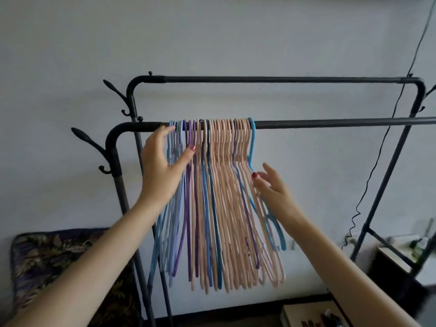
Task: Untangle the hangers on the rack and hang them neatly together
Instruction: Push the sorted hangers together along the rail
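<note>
Hung in one tight bunch on the front rail (330,123) of the dark rack (113,149): hangers (221,208), mostly peach, with pale blue and purple ones at the end nearer the rack's bent corner, a few teal among the peach, and one bright blue hanger (252,140) at the far end. Hooks all over the same rail, bodies fanning out below it.

Left hand (160,166) laid flat against the pale blue end of the bunch, grip apart, fingertips up by the rail, thumb spread across to the purple hangers (nothing pinched). Right hand (271,185) at the bright blue end, grip apart, fingers straight, fingertips touching the outermost shoulders below the rail.

Behind the front rail, a second, higher rail (283,79), bare. Below the rack's corner post, a patterned cushion (47,256). Down the wall beyond the rack's far post, a black cable (387,138).
</note>
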